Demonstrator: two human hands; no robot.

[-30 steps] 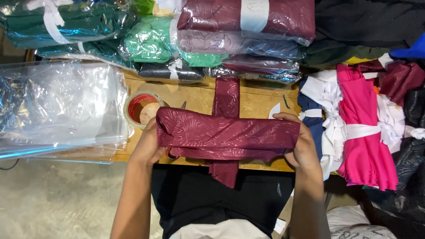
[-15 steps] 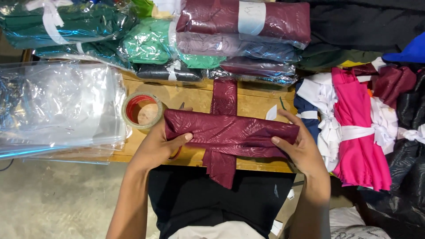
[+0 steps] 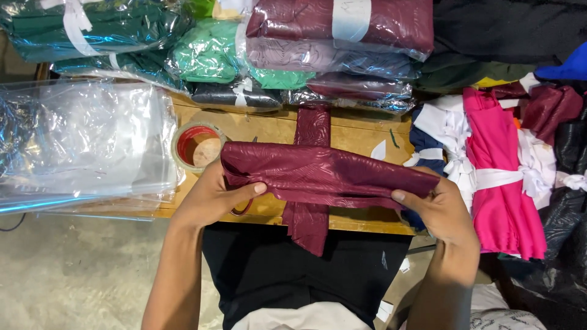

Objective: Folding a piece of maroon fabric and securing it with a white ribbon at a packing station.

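Head view: left hand (image 3: pixel 211 198) and right hand (image 3: pixel 441 208) each pinch an end of the folded maroon cloth (image 3: pixel 324 176), held across a maroon strip (image 3: pixel 310 183) above the bench (image 3: pixel 354 131). Keep both ends level and taut.

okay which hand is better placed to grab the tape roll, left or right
Left, probably. The left hand grips the near end of the folded maroon cloth right beside the tape roll. The right hand holds the cloth's far end, well away.
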